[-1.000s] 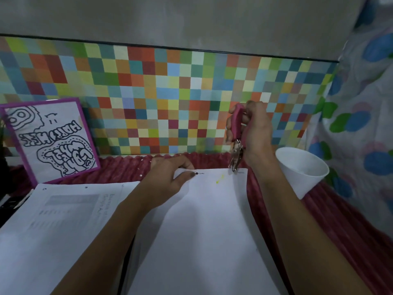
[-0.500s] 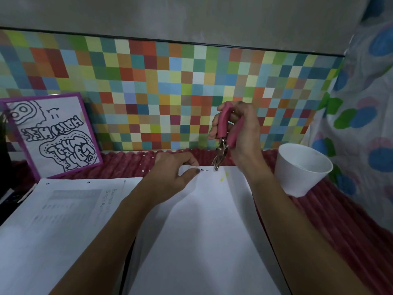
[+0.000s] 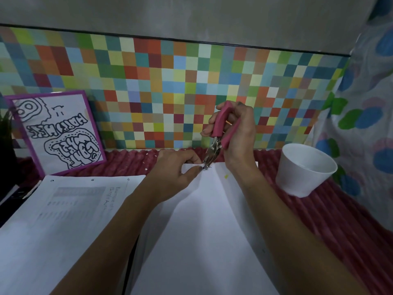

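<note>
A white sheet of paper [image 3: 208, 226] lies lengthwise in front of me on a red ribbed mat [image 3: 331, 226]. My left hand [image 3: 176, 173] presses its far edge, thumb beside a small dark mark there. My right hand [image 3: 236, 133] grips a pink-handled hole punch [image 3: 221, 133], held upright. The punch's metal jaw sits right at the paper's far edge, next to my left thumb. A small yellow mark [image 3: 226, 176] shows on the sheet near my right wrist.
A stack of printed, hole-punched pages [image 3: 63, 220] lies to the left. A purple-framed drawing [image 3: 57, 133] leans on the multicoloured tiled wall. A white foam cup [image 3: 304, 171] stands tilted at the right, by a spotted curtain [image 3: 365, 116]. Tiny paper dots lie on the mat.
My right hand has carried the hole punch leftward along the paper's far edge and down to the spot beside my left thumb. My left hand has stayed in place.
</note>
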Demonstrator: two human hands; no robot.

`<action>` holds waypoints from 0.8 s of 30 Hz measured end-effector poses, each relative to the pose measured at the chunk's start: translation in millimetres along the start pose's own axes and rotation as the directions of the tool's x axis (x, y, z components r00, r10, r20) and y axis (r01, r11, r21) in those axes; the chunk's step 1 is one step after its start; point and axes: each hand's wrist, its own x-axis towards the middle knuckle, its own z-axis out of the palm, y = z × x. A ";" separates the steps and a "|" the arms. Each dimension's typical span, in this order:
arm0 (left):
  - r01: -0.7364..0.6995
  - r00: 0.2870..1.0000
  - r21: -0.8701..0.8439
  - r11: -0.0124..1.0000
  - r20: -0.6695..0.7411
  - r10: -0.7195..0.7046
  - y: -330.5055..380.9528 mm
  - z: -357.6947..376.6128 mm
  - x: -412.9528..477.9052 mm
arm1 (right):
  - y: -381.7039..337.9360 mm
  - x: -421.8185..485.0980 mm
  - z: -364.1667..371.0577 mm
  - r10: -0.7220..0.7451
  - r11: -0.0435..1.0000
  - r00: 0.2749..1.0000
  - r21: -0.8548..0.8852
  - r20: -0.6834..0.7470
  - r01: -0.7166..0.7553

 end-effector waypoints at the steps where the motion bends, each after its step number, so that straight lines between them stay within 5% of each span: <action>1: 0.002 1.000 -0.006 1.000 -0.003 -0.002 0.5 -0.7 -0.1 | 0.0 -0.4 0.8 -0.007 1.000 1.000 0.009 0.002 0.007; 24: 0.045 0.998 -0.057 0.997 0.053 -0.042 3.0 -5.8 -2.8 | -24.8 17.7 -28.2 0.049 0.947 0.986 -0.307 -0.160 -0.097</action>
